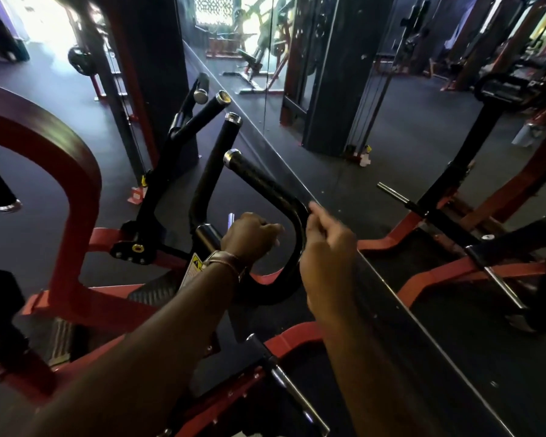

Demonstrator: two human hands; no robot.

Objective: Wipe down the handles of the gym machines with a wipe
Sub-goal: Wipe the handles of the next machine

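both arms reach forward from the bottom of the head view toward a black u-shaped handle bar (292, 216) of a red-framed gym machine (73, 190). the left hand (249, 236), with a band at the wrist (224, 263), sits at the centre of the frame inside the curve of the bar, its fingers curled into a fist; whether it holds a wipe cannot be told, since nothing pale shows between the fingers. the right hand (325, 250) is just at 3 o'clock of the left, beside the outer bend of the bar, its fingers (316, 212) drawn narrow with thumb and forefinger close together at the bar's edge; whether they pinch something or touch the bar cannot be told. the bar's two textured black grips rise toward 12 o'clock, one ending in a metal cap (230, 154) and the taller one in a metal cap (233, 117). a second pair of black handles (202, 111) stands beyond at 11 o'clock. a wall mirror (391, 121) fills the side from 1 to 4 o'clock, its lower edge running diagonally, and reflects the red frame and dark floor. a yellow warning label (193, 268) shows just at 9 o'clock of the left wrist.
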